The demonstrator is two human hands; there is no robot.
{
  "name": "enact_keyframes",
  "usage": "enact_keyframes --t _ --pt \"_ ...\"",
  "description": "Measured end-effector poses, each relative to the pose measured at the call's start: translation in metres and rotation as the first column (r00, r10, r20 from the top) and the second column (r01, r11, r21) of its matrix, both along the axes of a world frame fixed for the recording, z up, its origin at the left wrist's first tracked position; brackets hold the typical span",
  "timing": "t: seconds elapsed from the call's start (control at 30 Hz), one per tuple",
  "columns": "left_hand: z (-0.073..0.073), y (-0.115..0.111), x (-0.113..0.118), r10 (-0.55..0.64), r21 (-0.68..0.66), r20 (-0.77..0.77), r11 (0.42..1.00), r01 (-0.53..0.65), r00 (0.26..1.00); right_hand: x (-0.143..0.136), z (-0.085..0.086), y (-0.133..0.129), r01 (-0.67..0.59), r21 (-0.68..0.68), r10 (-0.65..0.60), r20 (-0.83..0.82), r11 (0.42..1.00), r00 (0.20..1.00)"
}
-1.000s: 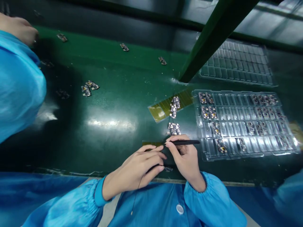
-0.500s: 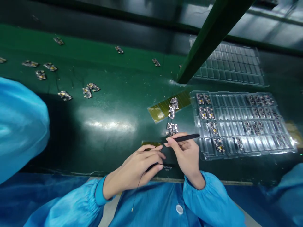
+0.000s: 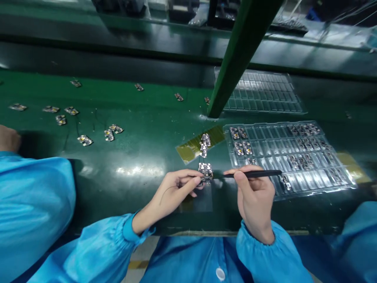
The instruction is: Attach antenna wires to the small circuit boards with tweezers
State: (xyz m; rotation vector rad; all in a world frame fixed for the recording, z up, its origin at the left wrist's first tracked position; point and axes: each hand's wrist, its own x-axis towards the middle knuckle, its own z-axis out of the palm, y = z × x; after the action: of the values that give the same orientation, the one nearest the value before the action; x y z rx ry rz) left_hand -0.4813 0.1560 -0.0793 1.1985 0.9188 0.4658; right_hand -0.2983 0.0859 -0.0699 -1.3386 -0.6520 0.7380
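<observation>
tweezers [image 3: 259,173] have moved toward three o'clock, clamped in fingers of the right hand [image 3: 256,196], probably for precision; the left hand [image 3: 171,193] has fingers pinching a circuit board [image 3: 207,179] at the cluster's [image 3: 205,168] six o'clock, seemingly steadying it

— What sort of place are we in?
— An electronics assembly workshop, we'd say: small circuit boards [image 3: 85,140] lie along our long green bench [image 3: 150,133], and more fill pockets of the clear tray [image 3: 272,151] on the right.
— And we have company?
— We do: a blue sleeve [image 3: 32,208] at the left matches our own blue smock [image 3: 191,261].
— Beyond the green post [image 3: 235,59], we see another work surface [image 3: 282,53] at the far side, crowded with blurred equipment.
</observation>
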Motion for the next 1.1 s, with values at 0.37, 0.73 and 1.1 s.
enact_keyframes --t 0.37,0.73,1.1 --pt "-0.018 0.019 0.007 -0.153 -0.245 0.079 0.955 0.168 0.985 -0.008 -0.017 0.010 -0.137 -0.161 0.116 -0.133 0.977 0.984" --pt "-0.012 0.021 0.009 -0.178 -0.296 0.154 0.930 0.217 0.972 -0.004 -0.017 0.008 -0.196 -0.259 0.182 -0.077 0.946 0.980" --pt "-0.011 0.021 0.007 -0.188 -0.265 0.115 0.941 0.213 0.975 -0.002 -0.024 0.006 -0.193 -0.228 0.177 -0.090 0.954 0.980"
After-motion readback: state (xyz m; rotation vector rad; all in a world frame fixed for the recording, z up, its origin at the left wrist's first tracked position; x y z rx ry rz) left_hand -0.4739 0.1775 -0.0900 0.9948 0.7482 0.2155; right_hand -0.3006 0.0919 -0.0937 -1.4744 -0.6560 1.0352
